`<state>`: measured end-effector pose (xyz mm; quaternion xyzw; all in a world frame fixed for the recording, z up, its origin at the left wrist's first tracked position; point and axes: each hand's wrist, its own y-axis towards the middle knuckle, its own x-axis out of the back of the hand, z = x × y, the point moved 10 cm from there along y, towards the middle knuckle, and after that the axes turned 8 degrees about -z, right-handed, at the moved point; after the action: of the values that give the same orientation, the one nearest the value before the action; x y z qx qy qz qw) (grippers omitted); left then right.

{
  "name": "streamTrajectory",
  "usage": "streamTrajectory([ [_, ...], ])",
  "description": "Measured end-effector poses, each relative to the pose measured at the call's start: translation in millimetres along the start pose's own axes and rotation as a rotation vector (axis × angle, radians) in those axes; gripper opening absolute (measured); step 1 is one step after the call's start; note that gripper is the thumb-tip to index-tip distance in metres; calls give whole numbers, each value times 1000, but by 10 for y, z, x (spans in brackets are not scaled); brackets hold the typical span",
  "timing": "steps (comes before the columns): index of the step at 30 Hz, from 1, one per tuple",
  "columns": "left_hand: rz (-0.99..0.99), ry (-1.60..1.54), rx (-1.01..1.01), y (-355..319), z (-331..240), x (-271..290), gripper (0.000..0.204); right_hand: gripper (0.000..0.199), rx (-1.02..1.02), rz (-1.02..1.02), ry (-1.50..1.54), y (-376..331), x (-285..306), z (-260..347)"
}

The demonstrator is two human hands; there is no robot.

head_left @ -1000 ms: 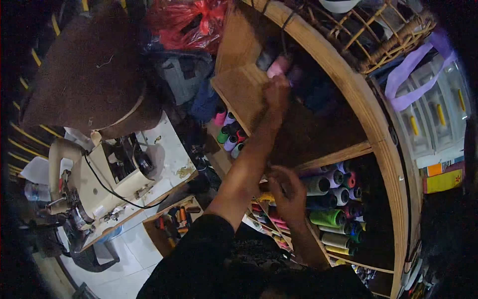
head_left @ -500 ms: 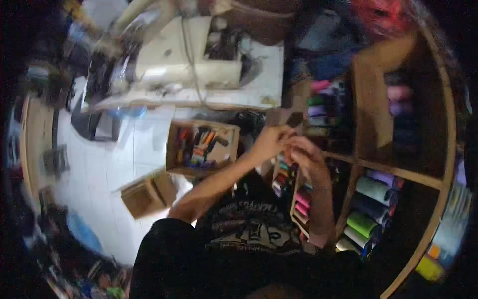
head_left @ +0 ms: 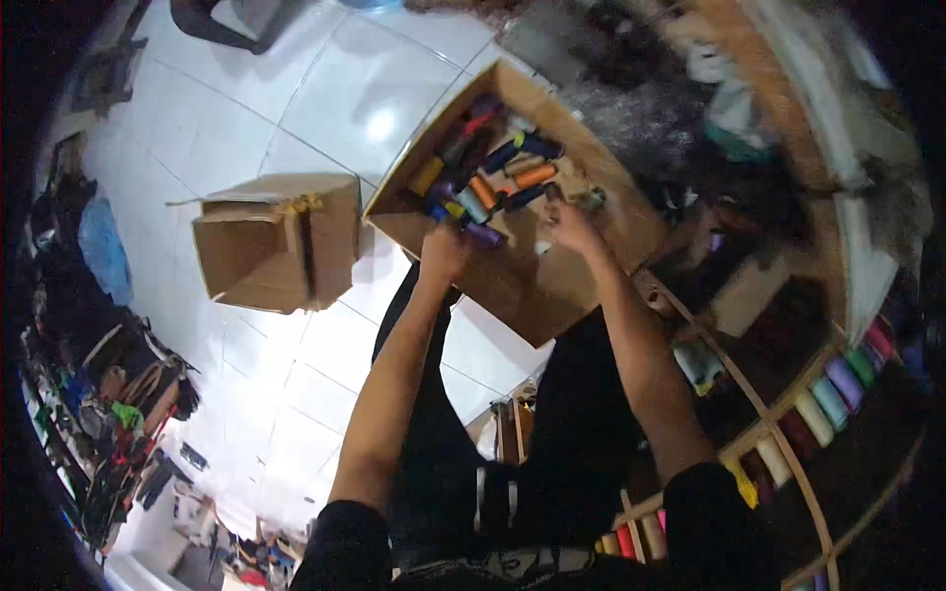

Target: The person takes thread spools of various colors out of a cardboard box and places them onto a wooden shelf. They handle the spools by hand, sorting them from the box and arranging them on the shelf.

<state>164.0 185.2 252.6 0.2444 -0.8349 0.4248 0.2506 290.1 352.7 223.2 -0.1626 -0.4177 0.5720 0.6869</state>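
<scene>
Both my arms reach down into an open cardboard box holding several thread spools. My left hand is at the near left side of the box, its fingertips among the spools and partly hidden. Beside it lie a purple spool and a light blue spool. My right hand is over the middle of the box, its fingers closed around something small and dark that I cannot make out. Close to those fingers are an orange spool and a dark blue spool.
On the white tiled floor, a smaller open carton lies to the left. Wooden shelving with rows of coloured thread cones runs along the right. A cluttered heap fills the far left, with a blue plastic bag above it.
My view has swung down to the floor and box. My hands, earlier close together in front of the shelves, are now apart and inside the box. The sewing machine has left view.
</scene>
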Motion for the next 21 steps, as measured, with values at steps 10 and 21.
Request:
streamTrajectory([
  [10, 262, 832, -36, 2099, 1275, -1067, 54, 103, 98, -597, -325, 1946, -2106, -767],
  [21, 130, 1246, -389, 2378, 1440, -1828, 55, 74, 430, -619, 411, 2030, -2157, -1318],
])
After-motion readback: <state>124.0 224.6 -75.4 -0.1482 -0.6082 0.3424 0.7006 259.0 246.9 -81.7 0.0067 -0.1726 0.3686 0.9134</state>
